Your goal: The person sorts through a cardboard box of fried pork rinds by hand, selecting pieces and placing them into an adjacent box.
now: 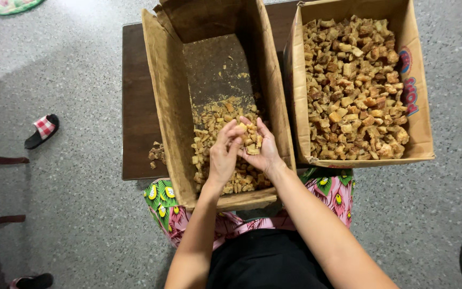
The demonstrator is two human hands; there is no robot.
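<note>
Both hands, left hand and right hand, grip closed together on small brown chunks; held over left cardboard box, near front edge of dark surface; fuller box beside.

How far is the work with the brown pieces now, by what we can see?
Done: a partial layer of small pieces lies in the left box. In hand: the left hand and right hand hold a few pieces together above it. Left: the right box looks heaped with bigger chunks.
</note>
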